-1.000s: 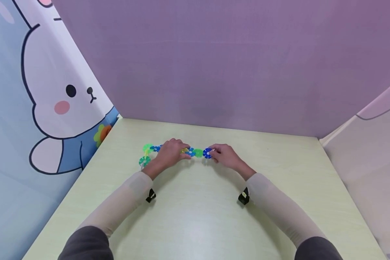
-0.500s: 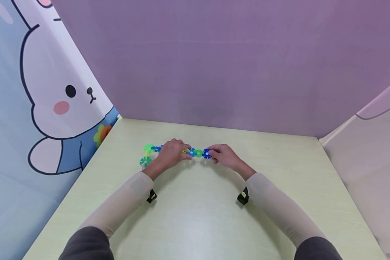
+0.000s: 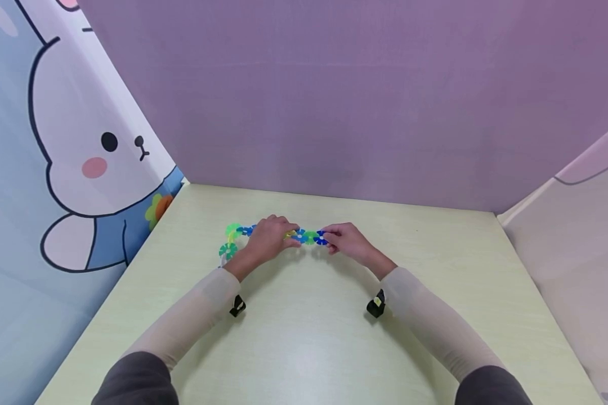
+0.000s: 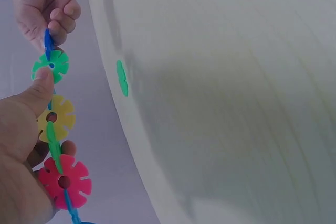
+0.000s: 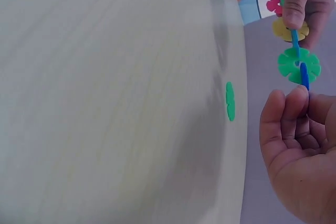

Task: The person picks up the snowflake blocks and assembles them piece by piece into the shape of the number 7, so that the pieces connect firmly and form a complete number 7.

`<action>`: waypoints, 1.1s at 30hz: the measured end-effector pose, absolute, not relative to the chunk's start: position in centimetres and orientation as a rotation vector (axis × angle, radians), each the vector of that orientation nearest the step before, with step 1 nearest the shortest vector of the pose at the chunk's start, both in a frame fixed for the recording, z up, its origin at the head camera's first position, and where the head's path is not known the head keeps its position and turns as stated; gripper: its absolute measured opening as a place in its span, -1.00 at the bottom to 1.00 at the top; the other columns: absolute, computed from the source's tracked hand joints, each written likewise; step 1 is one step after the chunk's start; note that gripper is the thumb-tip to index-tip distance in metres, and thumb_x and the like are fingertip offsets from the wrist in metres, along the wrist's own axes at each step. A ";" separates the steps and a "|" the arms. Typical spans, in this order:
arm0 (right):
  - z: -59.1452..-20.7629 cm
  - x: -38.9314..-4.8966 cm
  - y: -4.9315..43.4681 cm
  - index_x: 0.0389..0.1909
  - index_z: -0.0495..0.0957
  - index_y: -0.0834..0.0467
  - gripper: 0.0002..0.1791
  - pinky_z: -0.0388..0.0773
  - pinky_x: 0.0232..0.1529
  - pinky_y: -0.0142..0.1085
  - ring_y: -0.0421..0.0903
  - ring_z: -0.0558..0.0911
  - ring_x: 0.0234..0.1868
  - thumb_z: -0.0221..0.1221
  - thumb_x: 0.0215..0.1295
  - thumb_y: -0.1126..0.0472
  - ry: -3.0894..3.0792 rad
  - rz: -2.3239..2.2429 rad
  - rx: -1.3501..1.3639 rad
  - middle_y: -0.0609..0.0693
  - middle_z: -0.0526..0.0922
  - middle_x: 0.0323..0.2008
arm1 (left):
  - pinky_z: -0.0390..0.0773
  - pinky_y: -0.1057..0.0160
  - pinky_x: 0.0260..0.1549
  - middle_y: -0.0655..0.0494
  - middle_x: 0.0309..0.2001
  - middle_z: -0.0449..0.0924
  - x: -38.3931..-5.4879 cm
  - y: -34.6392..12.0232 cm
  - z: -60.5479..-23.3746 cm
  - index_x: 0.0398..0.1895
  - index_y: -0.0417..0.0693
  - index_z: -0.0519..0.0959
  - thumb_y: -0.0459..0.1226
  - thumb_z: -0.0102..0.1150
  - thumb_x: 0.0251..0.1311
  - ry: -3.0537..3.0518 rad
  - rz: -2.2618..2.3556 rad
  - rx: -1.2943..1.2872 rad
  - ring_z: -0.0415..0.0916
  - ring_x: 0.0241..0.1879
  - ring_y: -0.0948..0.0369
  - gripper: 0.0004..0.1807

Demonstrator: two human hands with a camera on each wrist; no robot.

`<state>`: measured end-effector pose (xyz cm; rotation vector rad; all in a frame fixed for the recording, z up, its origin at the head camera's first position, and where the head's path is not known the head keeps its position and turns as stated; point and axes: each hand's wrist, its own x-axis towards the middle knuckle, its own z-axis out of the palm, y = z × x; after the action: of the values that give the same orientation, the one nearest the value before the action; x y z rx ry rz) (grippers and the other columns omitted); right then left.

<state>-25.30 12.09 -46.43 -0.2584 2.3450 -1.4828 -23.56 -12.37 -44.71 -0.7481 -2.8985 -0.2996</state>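
Note:
A chain of slotted snowflake discs in several colours runs behind my left hand (image 3: 269,239). That hand grips the chain near its right part, with a yellow disc (image 4: 64,116) by the fingers and a pink disc (image 4: 79,182) farther along. My right hand (image 3: 349,243) pinches a dark blue snowflake disc (image 5: 304,74) between thumb and fingers. Its edge meets the slots of a green snowflake disc (image 5: 290,66), the two standing crosswise. A teal-green disc (image 3: 228,251) and a light green disc (image 3: 232,229) show at the chain's left end.
One loose green disc (image 5: 230,101) lies on the pale table (image 3: 304,337), seen in both wrist views. A purple panel (image 3: 334,101) rises along the table's back edge, and a rabbit-printed cloth (image 3: 81,169) hangs at the left.
My right hand has shifted slightly left, bringing the dark blue disc closer to the green one. The chain's left end has drifted slightly right; my left hand has barely moved.

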 end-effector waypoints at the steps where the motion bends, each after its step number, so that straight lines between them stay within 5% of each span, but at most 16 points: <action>1: -46.4 -25.2 12.0 0.23 0.58 0.26 -0.65 0.73 -0.20 -0.32 -0.16 0.62 -0.36 0.11 0.54 0.23 2.342 -1.486 -0.251 0.13 0.65 -0.25 | 0.63 -0.02 0.04 0.04 0.03 0.73 -23.5 -12.4 -44.7 0.19 0.07 0.67 0.09 0.35 0.23 -2.898 -0.298 -0.749 0.60 0.03 0.03 -0.47; 18: -46.0 -24.8 11.4 0.15 0.61 0.32 -0.69 0.70 -0.31 -0.38 -0.19 0.58 -0.41 0.11 0.54 0.26 2.311 -1.549 -0.208 0.08 0.64 -0.28 | 0.62 -0.04 0.04 0.03 0.04 0.71 -22.9 -12.5 -44.8 0.21 0.05 0.65 0.08 0.32 0.27 -2.906 -0.382 -0.760 0.57 0.07 0.03 -0.47; 33: -46.2 -24.8 12.5 0.07 0.66 0.18 -0.66 0.70 -0.27 -0.28 -0.10 0.60 -0.37 0.10 0.55 0.04 2.406 -1.362 -0.355 0.10 0.64 -0.34 | 0.63 0.04 -0.01 0.07 0.00 0.74 -22.3 -13.6 -44.8 0.16 0.09 0.68 0.06 0.40 0.20 -2.891 -0.391 -0.850 0.60 -0.01 0.06 -0.50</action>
<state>-24.82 12.45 -46.17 -0.3545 2.4058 -1.3621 -22.31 -13.58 -44.79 -0.8496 -2.8914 -0.3906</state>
